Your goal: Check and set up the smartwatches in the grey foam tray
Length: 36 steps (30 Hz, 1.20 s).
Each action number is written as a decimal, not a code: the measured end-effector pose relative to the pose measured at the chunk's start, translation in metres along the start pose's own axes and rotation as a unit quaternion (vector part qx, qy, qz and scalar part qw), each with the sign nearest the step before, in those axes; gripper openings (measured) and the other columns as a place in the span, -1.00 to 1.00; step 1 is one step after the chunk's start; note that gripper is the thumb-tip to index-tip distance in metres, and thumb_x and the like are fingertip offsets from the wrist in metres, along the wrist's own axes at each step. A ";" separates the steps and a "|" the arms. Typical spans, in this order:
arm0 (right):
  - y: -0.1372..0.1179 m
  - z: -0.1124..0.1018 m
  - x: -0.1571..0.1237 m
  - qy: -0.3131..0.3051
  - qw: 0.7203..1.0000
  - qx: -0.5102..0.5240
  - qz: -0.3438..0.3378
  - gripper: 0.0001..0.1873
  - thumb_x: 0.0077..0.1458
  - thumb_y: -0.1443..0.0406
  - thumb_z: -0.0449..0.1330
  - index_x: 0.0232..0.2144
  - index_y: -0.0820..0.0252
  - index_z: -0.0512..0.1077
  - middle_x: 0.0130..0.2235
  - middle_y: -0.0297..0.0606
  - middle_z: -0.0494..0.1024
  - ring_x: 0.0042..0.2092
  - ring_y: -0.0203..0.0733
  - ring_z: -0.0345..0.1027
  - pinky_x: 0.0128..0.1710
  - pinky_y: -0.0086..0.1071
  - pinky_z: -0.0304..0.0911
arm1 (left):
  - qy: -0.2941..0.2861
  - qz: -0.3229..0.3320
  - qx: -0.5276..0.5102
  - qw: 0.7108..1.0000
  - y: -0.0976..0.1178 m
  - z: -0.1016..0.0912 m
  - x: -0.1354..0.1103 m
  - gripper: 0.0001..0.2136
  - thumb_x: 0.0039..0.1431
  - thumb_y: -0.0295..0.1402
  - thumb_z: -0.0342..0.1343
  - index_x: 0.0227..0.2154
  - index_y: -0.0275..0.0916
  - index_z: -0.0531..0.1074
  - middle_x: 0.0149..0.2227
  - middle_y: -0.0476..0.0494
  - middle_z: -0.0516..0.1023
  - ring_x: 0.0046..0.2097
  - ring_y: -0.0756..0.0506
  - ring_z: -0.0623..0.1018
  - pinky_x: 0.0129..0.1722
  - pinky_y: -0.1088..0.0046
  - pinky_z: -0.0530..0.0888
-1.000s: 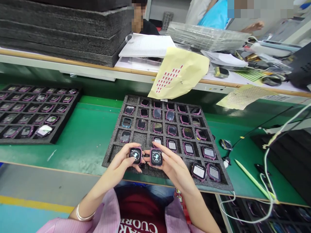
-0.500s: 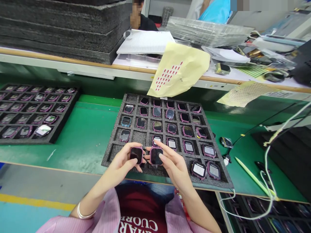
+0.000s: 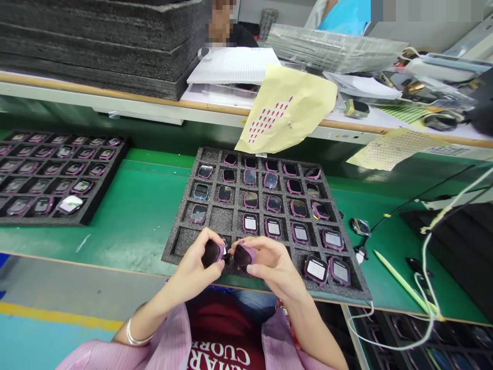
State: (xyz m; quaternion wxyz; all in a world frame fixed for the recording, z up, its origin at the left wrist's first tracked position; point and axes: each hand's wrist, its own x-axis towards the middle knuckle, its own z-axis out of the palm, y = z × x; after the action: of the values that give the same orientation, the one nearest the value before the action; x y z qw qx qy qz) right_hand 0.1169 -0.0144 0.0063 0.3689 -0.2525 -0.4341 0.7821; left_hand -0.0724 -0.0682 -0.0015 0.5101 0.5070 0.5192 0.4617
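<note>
Above the near edge of the green table [image 3: 131, 226], the left hand [image 3: 194, 270] grips one dark watch [image 3: 211, 253], the right hand [image 3: 275, 267] another watch [image 3: 243, 255], over the foam tray [image 3: 219, 218].

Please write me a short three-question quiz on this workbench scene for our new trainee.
1. True or false: each hand holds one watch body.
2. Which lies right of the foam tray? A) green pen B) scissors C) cup
3. Fill in: the yellow sheet bears red ___.

Key:
1. True: the left hand holds a dark-screened watch body, the right hand another watch body.
2. A, the green pen.
3. Stickers, on the yellow sheet.
</note>
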 end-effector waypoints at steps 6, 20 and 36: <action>-0.002 -0.002 0.001 -0.002 1.000 -0.004 0.016 -0.58 -0.14 0.32 0.44 -0.15 0.12 0.53 -0.21 -0.17 0.60 -0.18 -0.10 0.48 -0.14 -0.26 0.35 | -0.020 -0.051 -0.060 0.997 0.005 0.004 -0.001 -0.80 0.15 -0.43 0.05 -0.20 -0.15 0.16 -0.45 0.12 0.25 -0.59 0.11 0.23 -0.62 0.61 0.22; -0.004 0.001 0.002 0.021 1.000 -0.013 0.009 -0.62 -0.16 0.35 0.43 -0.21 0.14 0.55 -0.24 -0.20 0.61 -0.20 -0.11 0.49 -0.16 -0.31 0.36 | -0.024 -0.045 -0.051 0.997 0.003 0.003 0.001 -0.82 0.06 -0.50 0.04 -0.27 -0.18 0.22 -0.51 0.12 0.25 -0.61 0.11 0.21 -0.63 0.61 0.17; -0.007 -0.002 0.001 0.032 0.999 -0.042 0.004 -0.62 -0.12 0.29 0.42 -0.19 0.14 0.52 -0.26 -0.21 0.58 -0.21 -0.11 0.47 -0.22 -0.33 0.35 | -0.036 -0.032 -0.060 0.997 0.003 0.005 0.005 -0.82 0.15 -0.47 0.03 -0.21 -0.16 0.18 -0.42 0.10 0.24 -0.58 0.13 0.24 -0.63 0.64 0.22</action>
State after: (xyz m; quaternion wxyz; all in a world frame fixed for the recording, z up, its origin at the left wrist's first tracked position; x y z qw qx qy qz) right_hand 0.1204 -0.0105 0.0113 0.3692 -0.2944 -0.4532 0.7560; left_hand -0.0672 -0.0628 0.0012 0.5729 0.4746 0.4877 0.4569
